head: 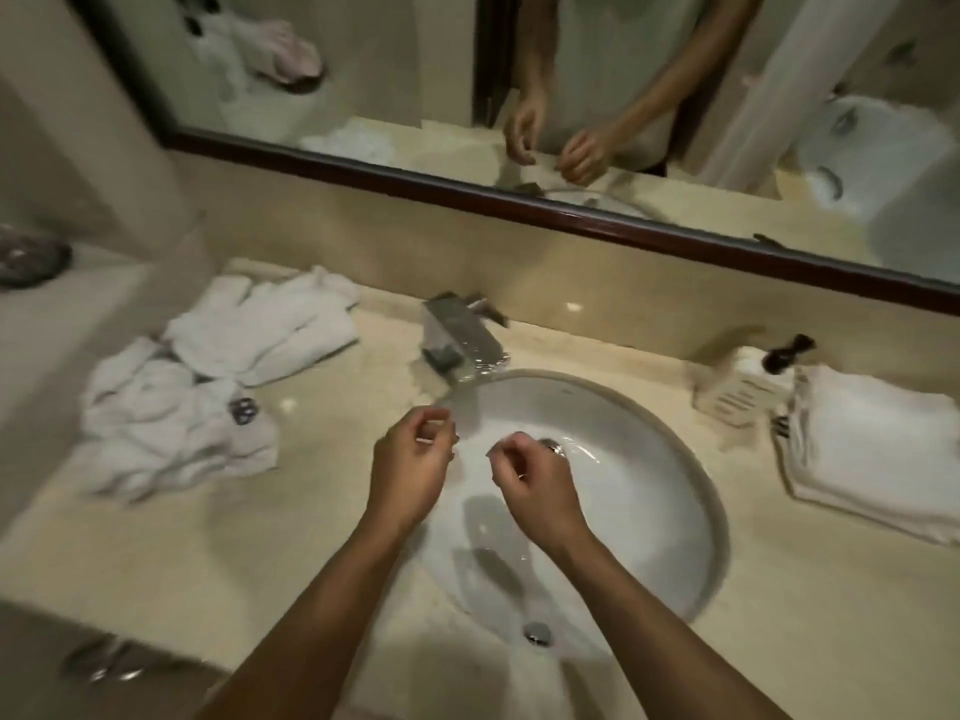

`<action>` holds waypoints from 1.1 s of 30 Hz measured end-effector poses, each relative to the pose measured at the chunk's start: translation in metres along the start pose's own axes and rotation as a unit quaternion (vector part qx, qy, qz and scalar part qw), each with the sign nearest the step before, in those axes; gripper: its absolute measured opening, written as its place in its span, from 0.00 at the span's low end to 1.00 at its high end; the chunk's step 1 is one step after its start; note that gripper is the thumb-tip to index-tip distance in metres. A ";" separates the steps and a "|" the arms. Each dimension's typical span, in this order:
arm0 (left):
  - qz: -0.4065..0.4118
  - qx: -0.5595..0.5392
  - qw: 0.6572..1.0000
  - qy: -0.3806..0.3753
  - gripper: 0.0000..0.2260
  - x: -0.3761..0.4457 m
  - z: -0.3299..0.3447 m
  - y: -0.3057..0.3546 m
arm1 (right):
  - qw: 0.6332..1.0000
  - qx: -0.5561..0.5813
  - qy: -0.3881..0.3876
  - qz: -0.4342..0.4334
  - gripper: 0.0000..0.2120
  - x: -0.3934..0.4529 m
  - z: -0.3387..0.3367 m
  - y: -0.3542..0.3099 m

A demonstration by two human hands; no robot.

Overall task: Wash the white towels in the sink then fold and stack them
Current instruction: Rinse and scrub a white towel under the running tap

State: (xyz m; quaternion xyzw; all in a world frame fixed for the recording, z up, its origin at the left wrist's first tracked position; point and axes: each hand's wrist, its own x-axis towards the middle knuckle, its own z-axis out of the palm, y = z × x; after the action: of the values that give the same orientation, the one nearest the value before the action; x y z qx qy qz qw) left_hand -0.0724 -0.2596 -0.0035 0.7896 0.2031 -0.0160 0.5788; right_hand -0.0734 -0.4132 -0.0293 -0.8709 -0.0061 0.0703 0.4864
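Marble-look counter fills most of the view, beige and glossy, running under a long mirror with a dark wooden frame. The mirror shows the person's two arms and hands held over the basin. Set into the counter is a white oval sink, its drain near the middle and an overflow hole at the near wall. A square metal tap stands at the far rim, and water sheets from its spout down into the basin.

On the counter left of the sink lies a heap of crumpled white towels, loose and unfolded, well apart from the basin. On the right, near the edge of the view, sits a stack of folded white towels, squared up and lying flat. Just beside that stack, toward the sink, stands a small soap bottle with a dark pump top.

Both bare forearms reach in from the bottom. The left hand hangs over the sink's left rim, just under the falling water, fingers loosely curled and holding nothing. The right hand hovers over the middle of the basin, fingers likewise bent inward with nothing between them. No towel is in the sink.
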 end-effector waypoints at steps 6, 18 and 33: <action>-0.007 0.064 0.982 0.179 0.09 0.040 -0.123 -0.050 | 0.990 0.021 -0.135 -0.021 0.09 0.018 0.100 -0.079; -0.091 0.178 0.925 0.324 0.22 0.081 -0.220 -0.140 | 0.934 -0.107 -0.340 0.036 0.27 0.068 0.235 -0.148; 0.140 0.092 0.954 0.250 0.05 -0.016 -0.144 -0.097 | 0.914 0.128 -0.331 0.195 0.24 0.043 0.198 -0.167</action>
State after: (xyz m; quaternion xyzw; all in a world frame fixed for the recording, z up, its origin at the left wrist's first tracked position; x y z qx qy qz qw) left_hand -0.1501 -0.1080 -0.0395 0.8384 0.2262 0.2450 0.4311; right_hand -0.0469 -0.1542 0.0045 -0.7121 0.0120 0.4480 0.5405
